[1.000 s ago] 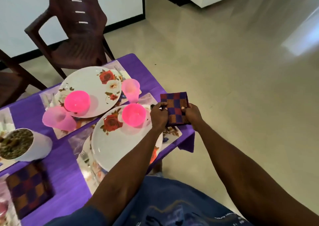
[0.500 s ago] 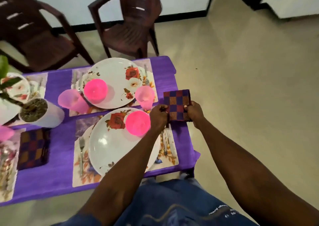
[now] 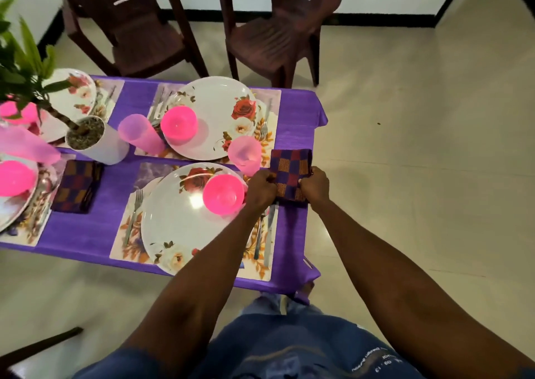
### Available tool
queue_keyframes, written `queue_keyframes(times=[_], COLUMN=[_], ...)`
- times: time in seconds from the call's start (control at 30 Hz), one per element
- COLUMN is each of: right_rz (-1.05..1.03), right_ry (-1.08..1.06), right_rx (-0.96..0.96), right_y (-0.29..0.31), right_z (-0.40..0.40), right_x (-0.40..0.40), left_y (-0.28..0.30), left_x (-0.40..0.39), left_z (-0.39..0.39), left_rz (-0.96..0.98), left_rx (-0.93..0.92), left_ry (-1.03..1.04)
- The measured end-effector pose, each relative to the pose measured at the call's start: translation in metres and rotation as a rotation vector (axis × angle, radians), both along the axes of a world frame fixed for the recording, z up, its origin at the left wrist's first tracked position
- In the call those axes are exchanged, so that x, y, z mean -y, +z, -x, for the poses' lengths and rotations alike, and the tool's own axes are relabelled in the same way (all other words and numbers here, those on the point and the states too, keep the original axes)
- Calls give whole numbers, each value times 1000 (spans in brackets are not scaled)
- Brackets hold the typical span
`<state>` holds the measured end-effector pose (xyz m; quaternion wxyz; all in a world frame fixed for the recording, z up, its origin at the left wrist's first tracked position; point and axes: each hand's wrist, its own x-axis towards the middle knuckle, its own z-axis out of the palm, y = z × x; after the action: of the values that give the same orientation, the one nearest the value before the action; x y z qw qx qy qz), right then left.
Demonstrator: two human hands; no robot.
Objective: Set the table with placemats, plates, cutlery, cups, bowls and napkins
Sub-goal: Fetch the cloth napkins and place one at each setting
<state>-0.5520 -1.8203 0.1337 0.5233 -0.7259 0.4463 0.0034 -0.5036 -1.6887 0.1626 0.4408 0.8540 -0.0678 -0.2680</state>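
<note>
Both hands, left hand (image 3: 260,186) and right hand (image 3: 315,184), grip the folded napkin (image 3: 291,170), now lowered nearly onto the counter (image 3: 295,135) beside the near placemat (image 3: 265,262).

Two plates, near (image 3: 179,222) and far (image 3: 215,118), each carry a bowl (image 3: 223,194) at the surface's (image 3: 292,228) right end. A napkin (image 3: 291,173) sits at the right edge, beside a cup (image 3: 245,154).

Left-edge plate (image 3: 11,204) and potted plant (image 3: 26,68) cropped
</note>
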Motion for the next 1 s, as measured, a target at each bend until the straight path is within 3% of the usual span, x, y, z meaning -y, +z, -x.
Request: queue_keyframes(times=[0.27,0.43,0.63,0.83,1.0], right_rz=[114,291,275,287,383], right_ry=[19,-35,91,117,300], right_rx=[4,68,72,105,6], right_y=[-8,-6,-8,-7,-13], right_z=[7,14,26,28,25], right_x=[-1,5,-5,-13,-8], left_y=[-5,0,-15,-25,-24], left_x=[-6,-4,-10,-19,-16], left_z=[2,5,4,1,3], left_rz=[-63,-117,-203,-287,-321], left_rx=[168,345,465,528,542], left_ry=[-60,-301,-552,-585,-579])
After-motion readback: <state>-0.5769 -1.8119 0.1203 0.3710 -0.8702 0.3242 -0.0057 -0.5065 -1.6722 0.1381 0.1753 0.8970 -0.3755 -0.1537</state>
